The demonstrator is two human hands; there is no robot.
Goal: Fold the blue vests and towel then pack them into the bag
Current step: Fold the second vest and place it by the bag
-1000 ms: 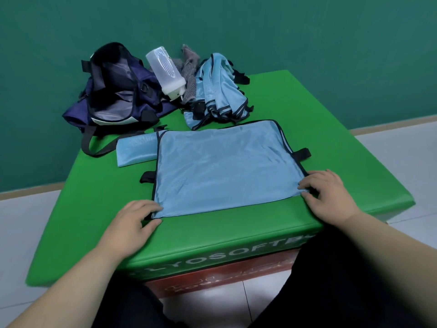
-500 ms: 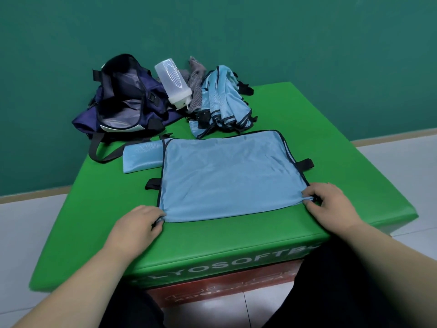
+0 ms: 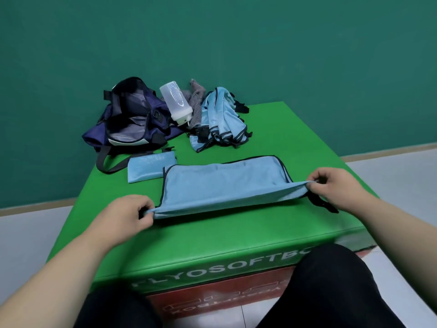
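Light even and diffuse, moderately bright; source not in view. Shadows soft, a faint one under the lifted edge of the vest [image 3: 224,185] on the green mat [image 3: 295,143]. No glare. Wide-angle bowing: skirting [image 3: 378,151] curves, forearms [image 3: 59,263] stretch toward lower corners. Slight overall softness; mat lettering [image 3: 220,271] legible.

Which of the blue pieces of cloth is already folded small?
The small flat rectangle beside the bag strap; the held vest is spread wide, the pile behind is crumpled.
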